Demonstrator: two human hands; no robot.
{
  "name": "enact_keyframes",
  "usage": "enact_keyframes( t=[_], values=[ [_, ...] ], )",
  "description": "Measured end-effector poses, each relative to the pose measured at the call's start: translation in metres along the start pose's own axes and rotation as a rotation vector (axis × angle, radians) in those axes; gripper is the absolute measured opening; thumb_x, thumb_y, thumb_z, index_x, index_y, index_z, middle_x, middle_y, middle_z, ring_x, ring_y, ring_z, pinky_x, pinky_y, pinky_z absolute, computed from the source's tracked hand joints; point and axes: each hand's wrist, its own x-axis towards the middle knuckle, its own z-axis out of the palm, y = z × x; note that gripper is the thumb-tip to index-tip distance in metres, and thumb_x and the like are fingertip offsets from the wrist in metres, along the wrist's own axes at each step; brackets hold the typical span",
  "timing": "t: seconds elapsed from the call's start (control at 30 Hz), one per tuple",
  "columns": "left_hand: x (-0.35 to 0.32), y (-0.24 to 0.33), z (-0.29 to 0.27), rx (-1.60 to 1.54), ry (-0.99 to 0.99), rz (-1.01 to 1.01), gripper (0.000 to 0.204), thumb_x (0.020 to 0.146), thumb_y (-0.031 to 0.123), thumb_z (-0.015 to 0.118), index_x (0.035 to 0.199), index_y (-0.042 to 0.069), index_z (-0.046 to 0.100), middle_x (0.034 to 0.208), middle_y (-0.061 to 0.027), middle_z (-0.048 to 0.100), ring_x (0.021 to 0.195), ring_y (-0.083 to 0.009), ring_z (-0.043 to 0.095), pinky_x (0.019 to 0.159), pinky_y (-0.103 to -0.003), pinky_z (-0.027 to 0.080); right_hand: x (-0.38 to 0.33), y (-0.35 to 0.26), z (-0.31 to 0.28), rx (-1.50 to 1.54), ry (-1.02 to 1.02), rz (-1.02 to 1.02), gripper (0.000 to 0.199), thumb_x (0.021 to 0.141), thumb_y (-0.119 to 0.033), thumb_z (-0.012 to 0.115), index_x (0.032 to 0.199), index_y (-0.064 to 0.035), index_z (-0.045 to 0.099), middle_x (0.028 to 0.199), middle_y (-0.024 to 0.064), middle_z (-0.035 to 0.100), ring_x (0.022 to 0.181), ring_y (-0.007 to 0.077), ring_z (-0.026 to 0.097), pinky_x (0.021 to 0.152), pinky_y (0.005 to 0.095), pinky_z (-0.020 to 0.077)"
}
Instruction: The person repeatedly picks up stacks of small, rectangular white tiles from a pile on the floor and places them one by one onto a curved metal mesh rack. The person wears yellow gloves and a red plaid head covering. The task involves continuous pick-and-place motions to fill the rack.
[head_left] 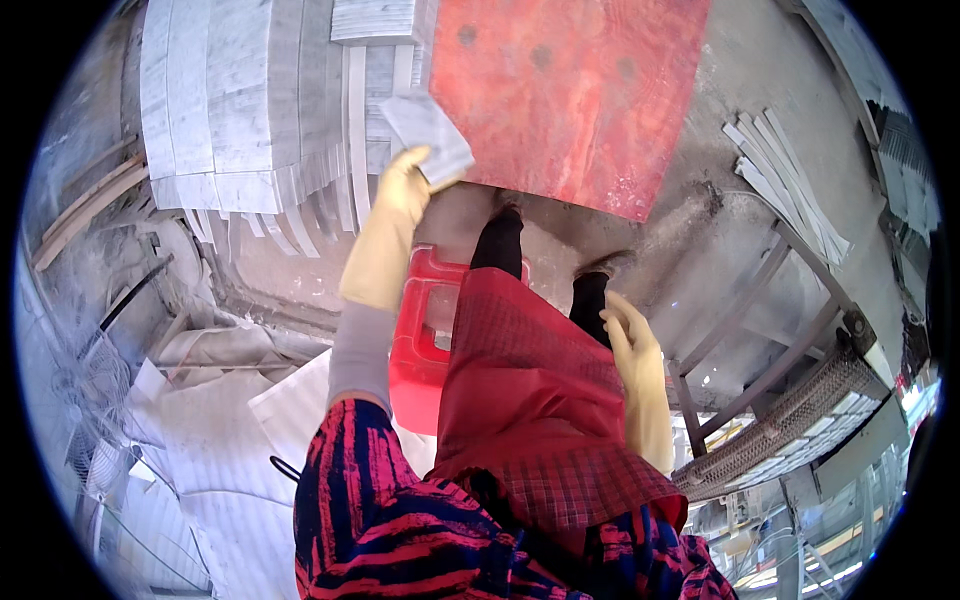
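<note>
Tile [432, 135] sits pinched in left grip [404, 185]; right grip [633, 342] hangs half-curled, apparently empty.

Left fingers [413, 157] holding grey tile [432, 132], right fingers [628, 318] loosely bent, red board [570, 100]

pale grey tile [430, 135], pale-yellow gloves [387, 235], mottled red-orange board [570, 95], checked red apron [530, 365], pink-and-navy streaked sleeve [355, 460]
</note>
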Motion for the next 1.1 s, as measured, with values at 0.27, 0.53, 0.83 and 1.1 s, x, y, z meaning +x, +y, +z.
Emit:
enact_keyframes(
  t=[0.27,0.53,0.83,1.1],
  values=[
    [-0.179,-0.064,0.156,0.262,-0.543,-0.176,0.078,0.086,0.015,0.078,0.154,-0.006,0.047,0.141,-0.0170,0.065,0.130,-0.0300,0.064,0.112,-0.046,0.050,-0.033,-0.055,-0.047,0.377,-0.019,-0.113,0.048,0.109,-0.015,0.063,0.154,-0.0033,0.054,0.134,0.0163,0.071,0.124,0.0221,0.067,0.110,0.0356,0.0502],
    [-0.317,-0.095,0.301,0.733,-0.766,-0.208,0.104,0.080,0.014,0.085,0.164,-0.008,0.029,0.158,-0.0208,0.050,0.146,-0.0304,0.052,0.121,-0.043,0.041,-0.109,-0.063,-0.143,0.707,0.115,-0.386,0.072,0.103,-0.024,0.072,0.160,0.0065,0.040,0.140,0.0202,0.066,0.125,0.0234,0.065,0.110,0.0370,0.0485],
    [-0.426,-0.224,0.391,1.798,-0.833,0.744,0.105,0.078,0.021,0.086,0.164,0.000,0.030,0.142,-0.0259,0.062,0.132,-0.0424,0.063,0.111,-0.049,0.051,-0.187,0.016,-0.230,0.902,0.348,-0.428,0.105,0.086,-0.039,0.087,0.167,-0.0058,0.028,0.149,0.0189,0.057,0.133,0.0296,0.059,0.112,0.0437,0.0483],
    [-0.506,-0.329,0.442,1.711,-1.156,1.273,0.097,0.082,0.036,0.089,0.159,-0.001,0.043,0.131,-0.0239,0.068,0.110,-0.0427,0.070,0.094,-0.050,0.058,-0.236,0.099,-0.313,1.501,0.240,-0.706,0.077,0.088,-0.045,0.082,0.147,0.0001,0.058,0.133,0.0140,0.071,0.118,0.0275,0.070,0.107,0.0441,0.0545]
  ],
)
